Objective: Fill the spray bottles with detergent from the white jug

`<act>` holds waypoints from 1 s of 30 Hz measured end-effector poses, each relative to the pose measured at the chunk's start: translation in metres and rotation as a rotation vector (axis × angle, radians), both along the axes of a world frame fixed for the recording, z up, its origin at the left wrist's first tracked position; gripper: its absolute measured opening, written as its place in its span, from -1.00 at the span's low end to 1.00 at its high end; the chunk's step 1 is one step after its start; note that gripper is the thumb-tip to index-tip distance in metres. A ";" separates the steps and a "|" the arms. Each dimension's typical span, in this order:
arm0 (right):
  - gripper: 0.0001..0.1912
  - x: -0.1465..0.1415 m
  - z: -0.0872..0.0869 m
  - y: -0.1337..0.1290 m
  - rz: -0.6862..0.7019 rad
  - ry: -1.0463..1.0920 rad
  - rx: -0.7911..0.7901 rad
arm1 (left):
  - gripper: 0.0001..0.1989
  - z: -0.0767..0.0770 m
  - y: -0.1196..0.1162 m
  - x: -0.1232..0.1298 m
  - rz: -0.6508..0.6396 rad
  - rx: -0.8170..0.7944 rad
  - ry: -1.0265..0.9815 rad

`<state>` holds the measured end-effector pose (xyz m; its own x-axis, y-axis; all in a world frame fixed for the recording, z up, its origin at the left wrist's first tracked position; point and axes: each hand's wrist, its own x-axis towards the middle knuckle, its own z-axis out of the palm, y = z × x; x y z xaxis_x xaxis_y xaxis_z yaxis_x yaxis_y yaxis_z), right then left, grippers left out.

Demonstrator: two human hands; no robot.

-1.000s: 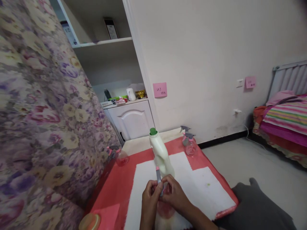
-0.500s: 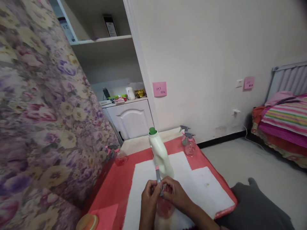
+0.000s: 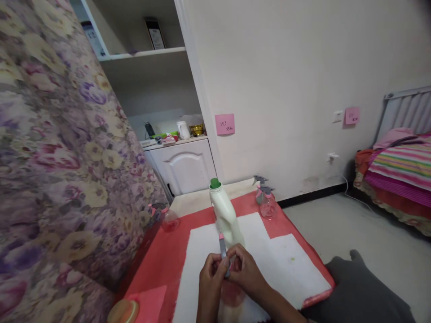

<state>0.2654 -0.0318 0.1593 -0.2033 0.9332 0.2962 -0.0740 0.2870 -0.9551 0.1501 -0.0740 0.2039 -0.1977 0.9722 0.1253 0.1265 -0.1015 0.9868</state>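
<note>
Both hands meet over a clear spray bottle (image 3: 232, 297) at the near middle of the table. My left hand (image 3: 211, 272) is closed around the grey spray head (image 3: 222, 246), whose pink nozzle tip points away from me. Fingers of my right hand (image 3: 247, 271) pinch at the collar below that head, partly hiding the bottle's neck. Just beyond my fingers stands a pale green detergent jug (image 3: 226, 215), with something green in its mouth.
Other spray bottles stand on the red cloth, one (image 3: 169, 220) at left and one (image 3: 268, 206) at back right, with another behind it. White paper (image 3: 198, 251) lies under my hands. A round lidded thing (image 3: 123, 311) sits near left, beside the floral curtain (image 3: 67, 170).
The hands stay at the spray head, with only a slight shift of the right fingers. The whole view has moved very slightly.
</note>
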 end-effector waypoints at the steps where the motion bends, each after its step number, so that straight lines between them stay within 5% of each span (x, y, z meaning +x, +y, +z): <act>1: -0.73 0.001 0.000 0.000 0.016 -0.012 0.016 | -0.71 0.000 0.000 0.000 0.002 -0.010 -0.006; 5: -0.82 0.005 0.001 0.000 0.128 -0.015 0.078 | -0.68 -0.002 0.002 -0.002 -0.004 -0.022 -0.010; 10: -0.77 0.005 0.003 0.002 0.057 0.014 -0.039 | -0.71 -0.003 0.001 -0.001 -0.003 0.010 0.008; 15: -0.81 0.008 0.006 0.002 0.141 -0.025 0.071 | -0.71 -0.003 0.002 -0.001 0.001 0.007 -0.002; 20: -0.73 0.005 0.008 -0.001 0.054 0.018 -0.059 | -0.71 0.002 0.000 0.001 0.023 0.007 0.013; 26: -0.84 0.006 0.005 0.000 0.127 0.002 0.036 | -0.69 -0.001 0.002 -0.001 0.015 -0.004 0.012; 30: -0.73 0.006 0.004 0.001 0.064 0.022 -0.047 | -0.67 -0.006 0.005 -0.002 0.039 -0.006 0.014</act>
<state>0.2712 -0.0306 0.1633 -0.2574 0.9314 0.2575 -0.1117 0.2360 -0.9653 0.1479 -0.0690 0.1975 -0.2334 0.9646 0.1225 0.1444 -0.0902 0.9854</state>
